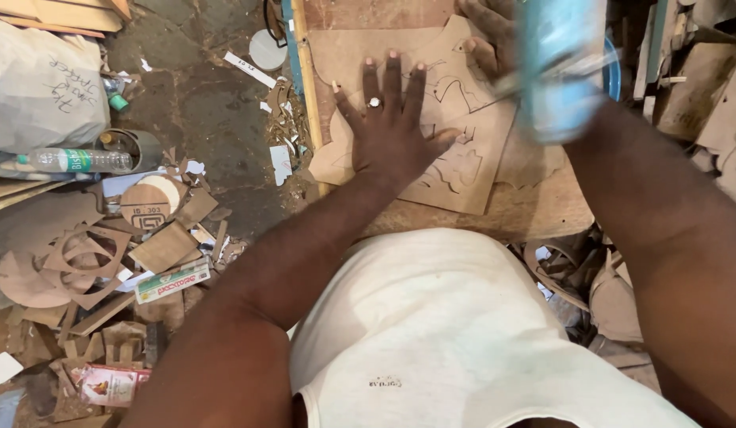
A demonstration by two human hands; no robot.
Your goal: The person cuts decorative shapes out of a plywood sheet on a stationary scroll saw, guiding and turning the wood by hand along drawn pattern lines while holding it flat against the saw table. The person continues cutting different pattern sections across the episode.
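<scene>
Brown board cutout (455, 170) flat on table (542, 210). My left hand (392, 131) spread, pressing it down. Right hand (491, 36) blurred behind light-blue tool (558, 71), grip unclear. Best keep palm firm, fingers off cut line.

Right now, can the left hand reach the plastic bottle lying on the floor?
Probably not without leaning. The left hand is pressed flat on the cut board on the bench, while the plastic bottle lies far to the left, down among wood scraps. Nothing blocks the way; the distance looks too long.
</scene>
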